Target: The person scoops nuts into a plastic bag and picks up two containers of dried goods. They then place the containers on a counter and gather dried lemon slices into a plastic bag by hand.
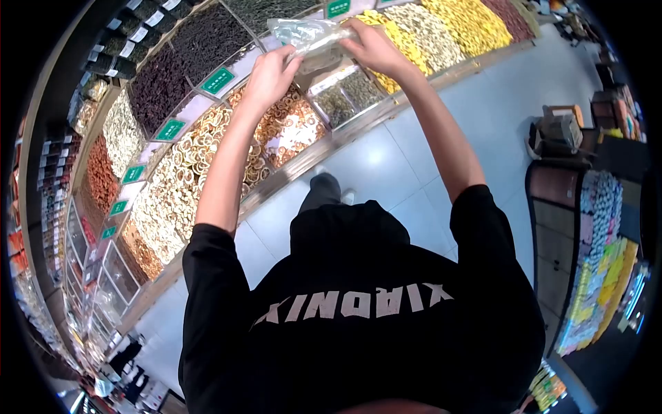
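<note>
A clear plastic bag [303, 34] is stretched between my two hands over the display counter. My left hand [274, 74] pinches its lower left side, fingers closed. At its right end, my right hand [372, 47] has its fingers closed on the bag too. What the bag holds, if anything, is hard to make out. Below the hands is a clear-lidded box [345, 95] of greenish dried goods. Dried brown slices [289, 124] lie in the bin under my left forearm, and yellow dried goods [396, 41] are beside my right hand.
Green label cards [218, 81] stand along the divider between bins. A wooden counter edge [296, 165] runs diagonally in front of me, above a tiled floor [372, 155]. Shelves with packets [600, 255] stand at the right, and jars [131, 48] line the upper left.
</note>
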{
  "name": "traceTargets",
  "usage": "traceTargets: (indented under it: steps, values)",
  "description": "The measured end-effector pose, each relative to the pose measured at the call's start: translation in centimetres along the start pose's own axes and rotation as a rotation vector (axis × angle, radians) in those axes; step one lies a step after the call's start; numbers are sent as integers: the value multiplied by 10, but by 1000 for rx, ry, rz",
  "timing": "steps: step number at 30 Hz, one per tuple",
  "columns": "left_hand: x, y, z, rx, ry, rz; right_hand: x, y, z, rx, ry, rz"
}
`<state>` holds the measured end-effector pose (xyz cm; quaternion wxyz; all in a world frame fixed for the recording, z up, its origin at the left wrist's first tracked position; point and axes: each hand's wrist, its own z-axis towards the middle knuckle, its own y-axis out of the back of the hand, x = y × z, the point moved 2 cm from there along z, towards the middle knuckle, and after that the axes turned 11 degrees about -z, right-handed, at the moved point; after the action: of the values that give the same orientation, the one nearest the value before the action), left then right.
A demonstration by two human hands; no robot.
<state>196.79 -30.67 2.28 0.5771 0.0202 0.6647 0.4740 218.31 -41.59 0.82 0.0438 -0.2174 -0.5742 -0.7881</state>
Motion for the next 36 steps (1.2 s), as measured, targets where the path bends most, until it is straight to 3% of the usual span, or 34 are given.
traceTargets:
  steps: [2,5,7,9,10,11,14,16,17,20,23,25,27,29,31,32,36]
  values:
    - [67,-29,24,-93,63,9,-33,-41,29,-210,10,-214]
    - [111,-64,17,-258,202,-25,-71,-79,24,144,-222,-27]
    - [108,-86,4,-278,299,-171,-93,-122,6,364,-127,16]
    - [96,-116,-11,-232,385,-375,-98,-153,-4,434,-93,-51]
    - [90,-131,-18,-134,485,-387,-94,-158,-2,383,-100,-45]
    - [89,-152,-28,-192,402,-493,-91,-165,1,336,-108,-36]
    - [70,-192,-50,-134,637,-525,-94,-177,13,409,-37,-144]
    - [47,-205,-51,-169,708,-487,-104,-188,17,499,32,-163]
    - [43,-214,-52,-174,748,-484,-113,-202,15,338,76,-169]
    - [20,-224,-33,-242,873,-426,-119,-189,24,441,169,-60]
    - [4,-243,9,-381,904,-467,-130,-128,45,431,210,91]
    - [-9,-257,44,-453,764,-450,-144,-85,54,400,184,225]
    - [-28,-267,80,-496,663,-269,-160,-64,50,284,11,221]
    - [-14,-285,90,-265,245,37,-137,-29,32,455,-21,-3]
    - [-39,-293,98,-494,438,-64,-128,-44,-9,340,336,-99]
    - [-45,-301,92,-648,524,-197,-126,-30,-12,316,373,132]
    - [-59,-300,55,-681,546,-524,-135,-43,-24,418,306,607]
